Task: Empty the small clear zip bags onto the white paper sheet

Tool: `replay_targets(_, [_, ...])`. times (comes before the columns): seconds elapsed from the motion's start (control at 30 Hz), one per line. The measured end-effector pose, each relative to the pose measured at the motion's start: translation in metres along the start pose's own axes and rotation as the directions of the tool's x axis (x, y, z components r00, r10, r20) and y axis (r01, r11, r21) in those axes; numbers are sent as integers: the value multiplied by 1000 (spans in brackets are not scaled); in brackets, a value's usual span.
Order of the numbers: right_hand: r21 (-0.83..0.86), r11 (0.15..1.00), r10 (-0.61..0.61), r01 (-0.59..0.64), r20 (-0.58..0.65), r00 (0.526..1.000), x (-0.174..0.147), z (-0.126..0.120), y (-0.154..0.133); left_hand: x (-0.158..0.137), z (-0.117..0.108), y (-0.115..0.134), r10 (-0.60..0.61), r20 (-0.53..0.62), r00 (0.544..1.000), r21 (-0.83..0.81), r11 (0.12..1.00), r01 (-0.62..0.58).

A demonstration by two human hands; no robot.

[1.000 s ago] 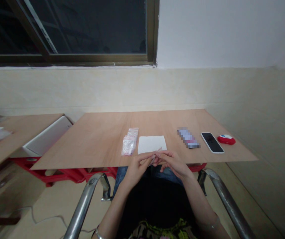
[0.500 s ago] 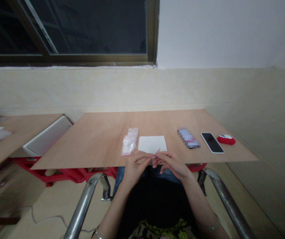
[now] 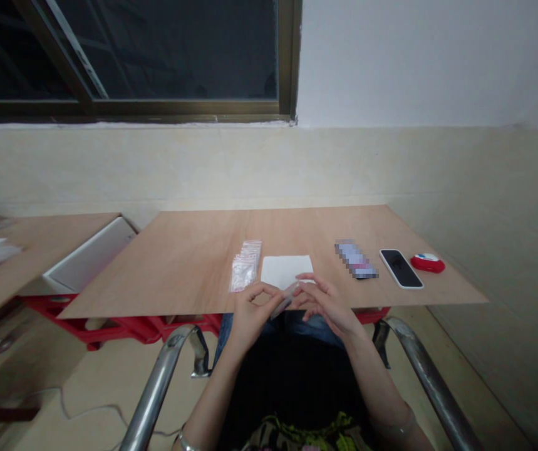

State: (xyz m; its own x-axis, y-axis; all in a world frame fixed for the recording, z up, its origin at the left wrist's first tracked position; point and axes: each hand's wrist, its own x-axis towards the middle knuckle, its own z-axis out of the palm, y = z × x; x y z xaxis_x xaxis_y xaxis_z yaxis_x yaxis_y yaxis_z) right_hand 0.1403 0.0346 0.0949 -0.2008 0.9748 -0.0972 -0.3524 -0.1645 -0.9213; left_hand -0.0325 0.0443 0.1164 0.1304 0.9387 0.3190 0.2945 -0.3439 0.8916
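Observation:
Over the near edge of the table, my left hand [image 3: 251,311] pinches a small clear plastic bag [image 3: 284,300] between thumb and fingers. From the other side, my right hand [image 3: 329,307] grips the bag's upper end with its fingertips, one finger raised and stretched toward the left. What the bag contains is too small to make out. Just beyond the hands lies a white sheet [image 3: 285,268], partly covered by my right fingers. A row of overlapping clear plastic bags [image 3: 246,266] lies to its left.
On the table [image 3: 179,263], a pixelated phone-like object [image 3: 356,260], a white-edged phone [image 3: 401,269] and a red-and-white object [image 3: 427,263] lie to the right. Metal armrests [image 3: 158,382] flank me. Red stools [image 3: 123,329] stand under the table. Another table [image 3: 62,238] is at left.
The bag has come into clearer view between my hands. My right index finger has lifted and spread from the others, and my left hand has shifted slightly left.

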Motion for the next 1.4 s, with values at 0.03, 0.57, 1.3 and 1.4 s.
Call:
replay_targets(0.03, [5,1000,-19,19,-20,1000,0,-1,0,0,0,-1,-18,9,1000,-33,999,18])
replay_targets(0.57, [-334,939,88,-81,8,996,6,-9,26,-16,19,-56,-110,172,979,19,994,108])
replay_targets(1.3, [-360,917,-115,173,176,978,10,-3,44,-6,3,-26,-54,234,971,14,999,52])
replay_targets(1.4, [-358,916,-105,181,223,969,7,-1,34,-1,-2,-14,-115,234,965,-67,989,134])
